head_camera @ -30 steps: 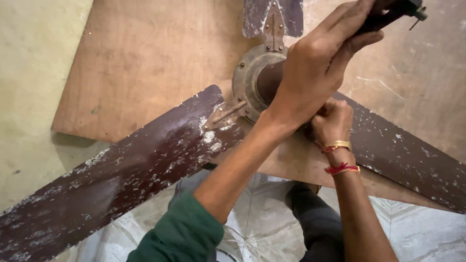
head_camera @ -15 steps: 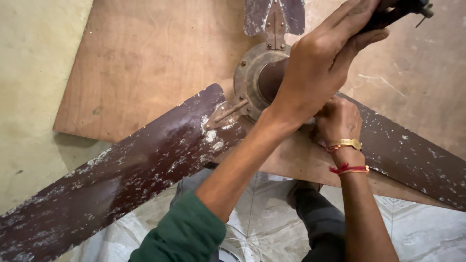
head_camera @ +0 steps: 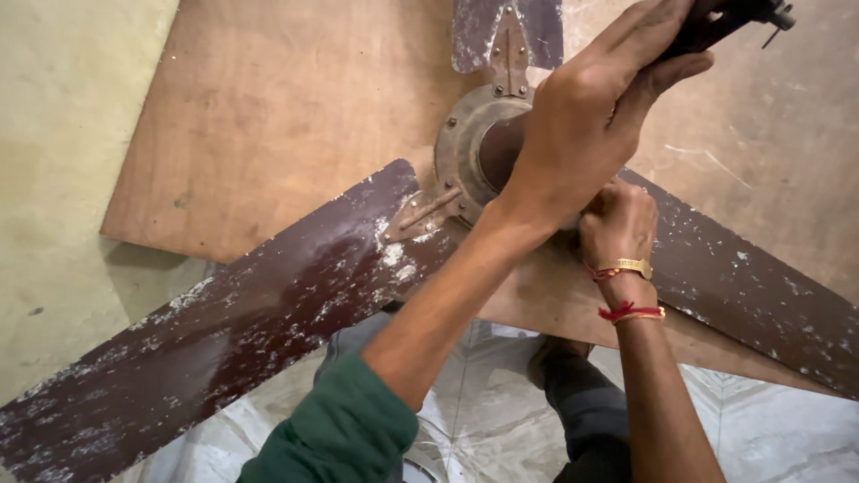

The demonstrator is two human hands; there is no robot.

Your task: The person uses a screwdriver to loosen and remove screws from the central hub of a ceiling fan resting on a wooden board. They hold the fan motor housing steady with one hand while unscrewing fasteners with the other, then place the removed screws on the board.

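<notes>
A ceiling fan lies on a plywood board [head_camera: 286,116], its round metal hub [head_camera: 461,148] in the upper middle. Three brown, paint-flecked blades spread from it: one to the lower left [head_camera: 224,340], one to the right [head_camera: 761,286], one to the top [head_camera: 470,31]. My left hand [head_camera: 591,125], on a green-sleeved arm, reaches across the hub and grips the dark rod [head_camera: 729,20] rising from it. My right hand [head_camera: 617,224], with bracelets on the wrist, is curled tight against the hub's near side, under my left wrist. What its fingers hold is hidden.
Pale green wall or floor [head_camera: 54,179] runs along the left of the board. Light tiled floor [head_camera: 787,429] shows at the bottom. My legs in dark trousers [head_camera: 582,402] are below the blades.
Both hands keep their holds. The right hand shifts only slightly at the hub, and the view moves a little.
</notes>
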